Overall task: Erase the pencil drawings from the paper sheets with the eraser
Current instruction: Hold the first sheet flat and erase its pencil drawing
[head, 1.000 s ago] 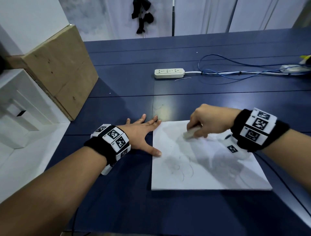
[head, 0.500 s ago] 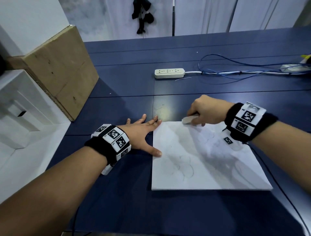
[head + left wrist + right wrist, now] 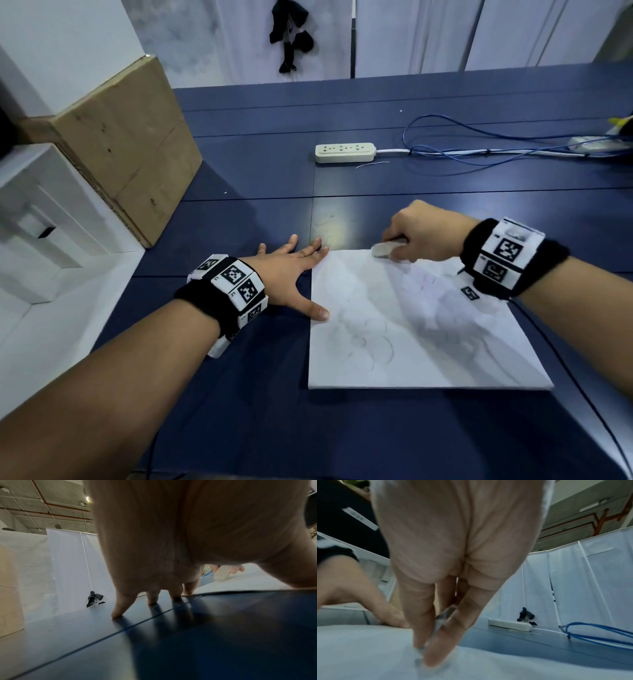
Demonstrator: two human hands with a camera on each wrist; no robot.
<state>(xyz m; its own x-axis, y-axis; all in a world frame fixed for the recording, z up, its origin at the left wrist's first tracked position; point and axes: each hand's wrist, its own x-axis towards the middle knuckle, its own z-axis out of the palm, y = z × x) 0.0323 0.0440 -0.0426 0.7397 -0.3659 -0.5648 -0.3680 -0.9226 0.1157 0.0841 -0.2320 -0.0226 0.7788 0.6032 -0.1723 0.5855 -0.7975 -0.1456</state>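
A white paper sheet [image 3: 411, 329] with faint pencil curves lies on the dark blue table [image 3: 260, 404]. My right hand [image 3: 421, 236] pinches a pale eraser [image 3: 383, 249] and presses it on the sheet's far edge. In the right wrist view the eraser [image 3: 443, 616] shows between thumb and fingers above the paper [image 3: 368, 653]. My left hand [image 3: 291, 274] lies flat with spread fingers beside the sheet's left edge, its thumb on the paper. From the left wrist view the left hand's fingertips [image 3: 118, 612] touch the table, and the eraser [image 3: 222, 573] shows far off.
A white power strip [image 3: 344, 152] and blue cables [image 3: 479, 150] lie farther back on the table. A cardboard box [image 3: 130, 144] stands at the left, with a white shelf unit [image 3: 37, 219] nearer me. White curtains close the far side.
My right hand has carried the eraser from the sheet's upper middle up to its far edge. The left hand has stayed in place.
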